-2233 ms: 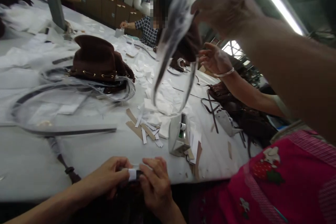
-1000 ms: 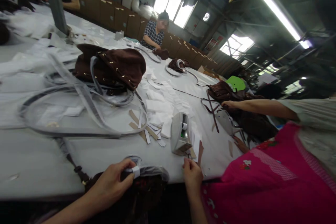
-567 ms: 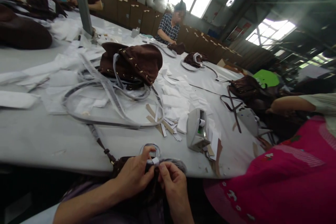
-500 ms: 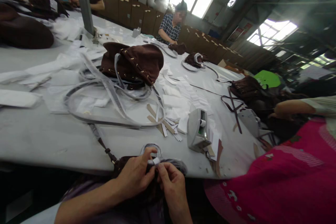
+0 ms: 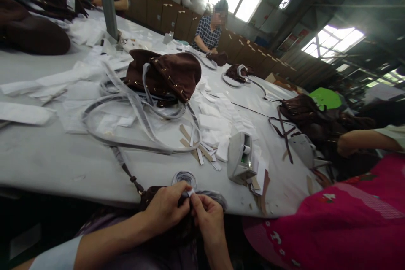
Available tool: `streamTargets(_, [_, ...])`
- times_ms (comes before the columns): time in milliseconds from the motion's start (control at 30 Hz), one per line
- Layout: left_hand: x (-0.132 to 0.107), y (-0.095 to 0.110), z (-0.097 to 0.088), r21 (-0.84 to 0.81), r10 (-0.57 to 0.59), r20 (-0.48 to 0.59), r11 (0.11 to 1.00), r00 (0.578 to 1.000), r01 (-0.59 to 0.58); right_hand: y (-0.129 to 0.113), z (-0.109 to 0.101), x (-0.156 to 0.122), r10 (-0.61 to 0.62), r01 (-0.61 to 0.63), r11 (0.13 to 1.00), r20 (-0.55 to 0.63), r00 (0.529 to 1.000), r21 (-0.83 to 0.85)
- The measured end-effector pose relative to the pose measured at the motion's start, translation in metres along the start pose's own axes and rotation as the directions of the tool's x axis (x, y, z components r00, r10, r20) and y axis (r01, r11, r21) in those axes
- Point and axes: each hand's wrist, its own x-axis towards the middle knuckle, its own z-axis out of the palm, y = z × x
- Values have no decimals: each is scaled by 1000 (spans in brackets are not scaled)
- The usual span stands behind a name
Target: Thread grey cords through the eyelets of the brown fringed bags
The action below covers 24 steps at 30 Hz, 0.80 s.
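At the near edge of the grey table (image 5: pixel 47 164), my left hand (image 5: pixel 166 209) and my right hand (image 5: pixel 205 217) meet, both closed. Together they pinch a small white tape strip (image 5: pixel 190 192) around a plastic-wrapped strap (image 5: pixel 185 177) of a dark brown bag (image 5: pixel 150 194) that hangs over the edge toward my lap. The strap's thin brown end with a clasp (image 5: pixel 136 183) lies on the table just left of my hands.
A brown suede bag (image 5: pixel 164 76) with wrapped grey straps sits mid-table, beside paper scraps (image 5: pixel 209 135) and a grey tape dispenser (image 5: pixel 240 158). A person in a pink apron (image 5: pixel 332 219) is close on my right; other workers sit farther along.
My right hand came back from the table near the dispenser and joined my left at the strap. The pinched tape now sits closer between both hands; the view shifted slightly.
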Motion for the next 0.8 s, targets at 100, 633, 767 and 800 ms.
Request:
streamTargets(100, [3,7,-2,-67,-61,-54,996,997,57,4,8,0,2,7,987,-60,998,158])
streamTargets(633, [5,33,-17,-449,-152,79,877,985,171,5,20,-13,-17,154,899,-320,947,410])
streamTargets(767, [10,32,-18,-719,-268,284,576,921,389,5,21,-11,-106,201,922,-284,953,332])
streamTargets(800, [11,31,-17,-757,-285,315,499,905,421,4,22,-11,-129,216,925,-276,953,312])
